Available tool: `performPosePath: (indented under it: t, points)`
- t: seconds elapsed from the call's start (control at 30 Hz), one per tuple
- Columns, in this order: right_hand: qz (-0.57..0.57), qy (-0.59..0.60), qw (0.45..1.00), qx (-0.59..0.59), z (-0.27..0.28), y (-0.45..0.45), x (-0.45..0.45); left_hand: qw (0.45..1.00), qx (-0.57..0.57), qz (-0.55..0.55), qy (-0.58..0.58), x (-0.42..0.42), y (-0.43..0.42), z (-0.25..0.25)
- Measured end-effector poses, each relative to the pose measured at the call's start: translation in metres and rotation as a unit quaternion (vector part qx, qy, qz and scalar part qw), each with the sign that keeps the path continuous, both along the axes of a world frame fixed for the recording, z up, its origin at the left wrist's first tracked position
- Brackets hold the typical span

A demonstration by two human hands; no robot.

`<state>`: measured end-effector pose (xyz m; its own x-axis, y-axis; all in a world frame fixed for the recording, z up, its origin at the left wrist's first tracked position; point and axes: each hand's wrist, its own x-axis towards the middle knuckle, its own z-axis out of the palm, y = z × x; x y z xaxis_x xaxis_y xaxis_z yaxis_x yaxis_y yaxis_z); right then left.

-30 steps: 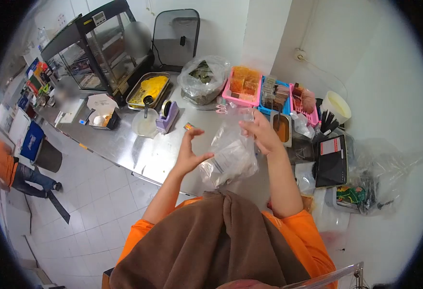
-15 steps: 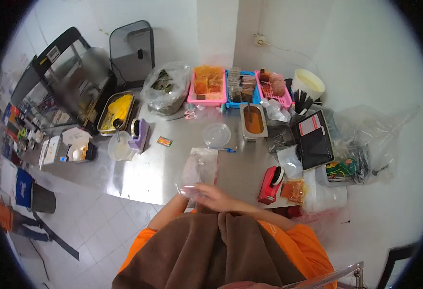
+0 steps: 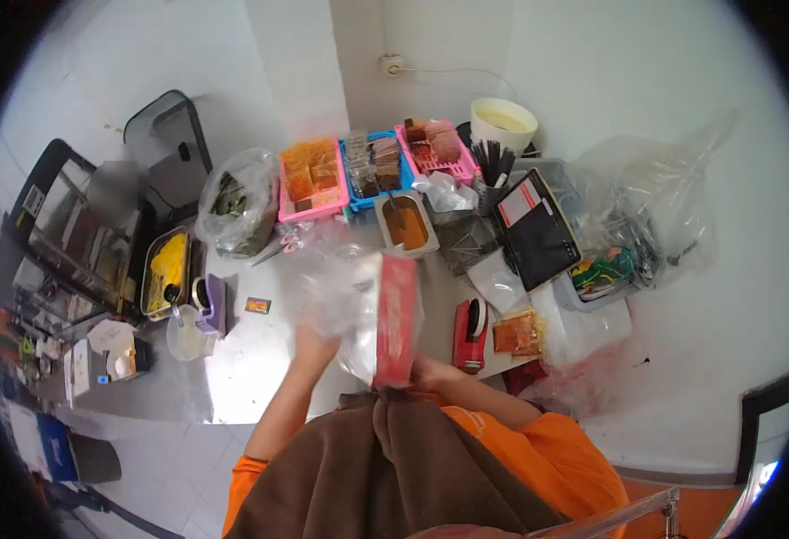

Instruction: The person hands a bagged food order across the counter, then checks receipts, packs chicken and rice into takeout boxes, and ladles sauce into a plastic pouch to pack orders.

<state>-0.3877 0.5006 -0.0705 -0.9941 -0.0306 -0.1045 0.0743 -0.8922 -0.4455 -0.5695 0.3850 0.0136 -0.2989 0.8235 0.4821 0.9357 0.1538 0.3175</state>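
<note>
A clear plastic bag is bunched up close in front of my body, blurred by motion. Inside or against it is a box-like pack with a red side; I cannot tell which. My left hand is at the lower left of the bag, its fingers hidden by the plastic. Behind the lower right corner of the red side, my right hand shows only in part, its fingers out of sight. A red tape dispenser stands to the right of the pack.
Pink and blue baskets of packets stand at the back, with a sauce tray before them. A tablet leans at right. A purple tape dispenser, yellow food tray and glass display case are at left.
The view has swung right. The pack with the red side has risen into view with the bag, and both hands have moved apart around them.
</note>
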Motion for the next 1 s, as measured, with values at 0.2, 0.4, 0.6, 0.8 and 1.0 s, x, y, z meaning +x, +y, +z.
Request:
performPosePath:
  t: [0.2, 0.4, 0.6, 0.8, 1.0]
  points:
    - [-0.141, -0.022, 0.981, -0.129, 0.073, 0.076, 0.021, 0.991, -0.006, -0.065, -0.118, -0.019, 0.013, 0.018]
    - [-0.193, -0.279, 0.359, 0.869, -0.005, 0.262, -0.023, 0.980, -0.087, 0.084, -0.155, -0.025, 0.001, -0.031]
    - [0.068, -0.395, 0.220, 0.889, -0.028, 0.285, -0.060, 0.969, -0.015, 0.085, -0.230, -0.046, -0.023, -0.079]
    - [0.161, -0.373, 0.201, 0.891, -0.034, 0.291, -0.065, 0.958, -0.022, 0.206, -0.198, -0.037, -0.034, -0.065]
    - [-0.004, -0.331, 0.295, 0.897, 0.085, 0.221, -0.034, 0.969, 0.019, 0.180, -0.169, -0.035, -0.048, -0.089]
